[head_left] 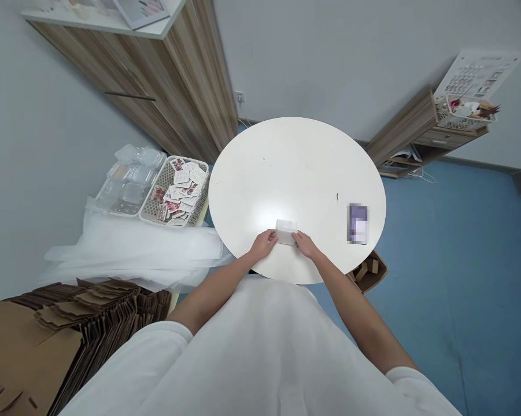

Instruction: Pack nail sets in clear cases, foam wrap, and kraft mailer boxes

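A small white packet (285, 230) lies near the front edge of a round white table (295, 167). My left hand (264, 242) grips its left side with curled fingers. On the other side my right hand (303, 243) pinches the packet's right edge. Both forearms reach forward from my white shirt.
A blurred purple-and-white card (358, 223) lies on the table's right side. A mesh basket of small cards (177, 190) and clear plastic shells (128, 182) sit to the left. Flattened brown boxes (69, 312) are stacked lower left. A carton of small brown boxes (368, 270) stands under the table's right edge.
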`<state>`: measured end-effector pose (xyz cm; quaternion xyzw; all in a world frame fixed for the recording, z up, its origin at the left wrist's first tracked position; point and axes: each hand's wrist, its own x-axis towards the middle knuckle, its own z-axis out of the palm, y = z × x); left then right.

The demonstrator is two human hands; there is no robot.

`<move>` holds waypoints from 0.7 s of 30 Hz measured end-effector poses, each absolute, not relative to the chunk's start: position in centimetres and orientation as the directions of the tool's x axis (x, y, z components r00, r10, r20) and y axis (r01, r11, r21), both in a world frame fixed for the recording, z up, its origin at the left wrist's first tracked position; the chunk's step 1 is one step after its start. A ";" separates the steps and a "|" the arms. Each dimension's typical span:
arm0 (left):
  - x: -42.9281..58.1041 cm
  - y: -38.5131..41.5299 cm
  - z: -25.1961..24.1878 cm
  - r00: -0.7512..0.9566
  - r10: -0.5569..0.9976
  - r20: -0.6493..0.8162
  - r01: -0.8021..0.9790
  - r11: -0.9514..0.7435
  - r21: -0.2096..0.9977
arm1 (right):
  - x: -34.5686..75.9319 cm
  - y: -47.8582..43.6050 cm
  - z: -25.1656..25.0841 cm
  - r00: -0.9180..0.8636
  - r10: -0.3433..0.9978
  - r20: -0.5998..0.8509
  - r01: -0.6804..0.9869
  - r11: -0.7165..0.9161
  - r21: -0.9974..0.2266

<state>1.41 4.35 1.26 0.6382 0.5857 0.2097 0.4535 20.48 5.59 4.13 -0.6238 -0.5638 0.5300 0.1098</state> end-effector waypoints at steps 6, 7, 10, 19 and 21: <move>2.2 5.2 1.4 0.074 0.917 -0.392 0.591 0.276 0.757 | 19.6 5.5 2.7 -0.017 0.877 -0.481 0.666 -0.348 -0.659; 2.2 5.3 1.4 0.062 0.914 -0.401 0.605 0.285 0.743 | 19.5 5.2 2.5 0.007 0.895 -0.446 0.678 -0.332 -0.656; 2.3 5.5 1.4 0.021 0.915 -0.402 0.658 0.290 0.695 | 19.2 4.2 2.5 0.010 0.960 -0.279 0.770 -0.186 -0.610; 1.9 4.0 1.0 0.263 0.962 -0.068 0.733 -0.154 0.662 | 18.9 1.3 2.7 -0.230 0.932 -0.280 0.874 0.071 -0.481; 2.1 3.8 0.8 0.289 0.955 -0.074 0.733 -0.170 0.659 | 19.1 1.0 2.4 -0.225 0.929 -0.295 0.852 0.042 -0.521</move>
